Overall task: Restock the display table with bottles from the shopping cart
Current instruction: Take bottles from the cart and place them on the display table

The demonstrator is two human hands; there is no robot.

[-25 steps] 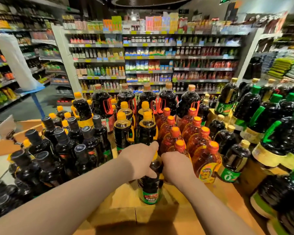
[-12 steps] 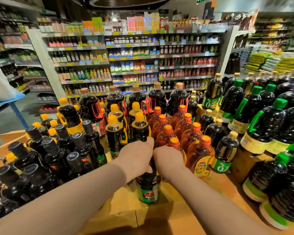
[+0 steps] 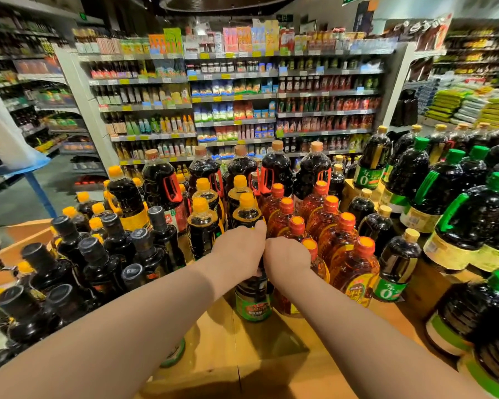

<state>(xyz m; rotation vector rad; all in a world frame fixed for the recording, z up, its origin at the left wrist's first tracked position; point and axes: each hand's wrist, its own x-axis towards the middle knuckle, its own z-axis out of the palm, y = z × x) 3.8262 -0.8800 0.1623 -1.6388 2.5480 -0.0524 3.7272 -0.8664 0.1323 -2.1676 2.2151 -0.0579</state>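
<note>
Right, nearest the camera lies the bare wooden display table, its light boards showing between two forearms reaching in. Both hands meet on one dark bottle with a green label, standing upright on the table at the front of the rows: the left hand is wrapped over its top with the thumb up, and the right hand is curled round its neck from the other side, knuckles touching the left. Just beside it on the right stand amber bottles with orange caps; to the left, a crowd of dark bottles with black caps. Behind the hands sit dark bottles with yellow caps, then tall jugs with red handles. Along the right edge, big dark jugs with green caps and handles. Far back, stocked store shelving.
</note>
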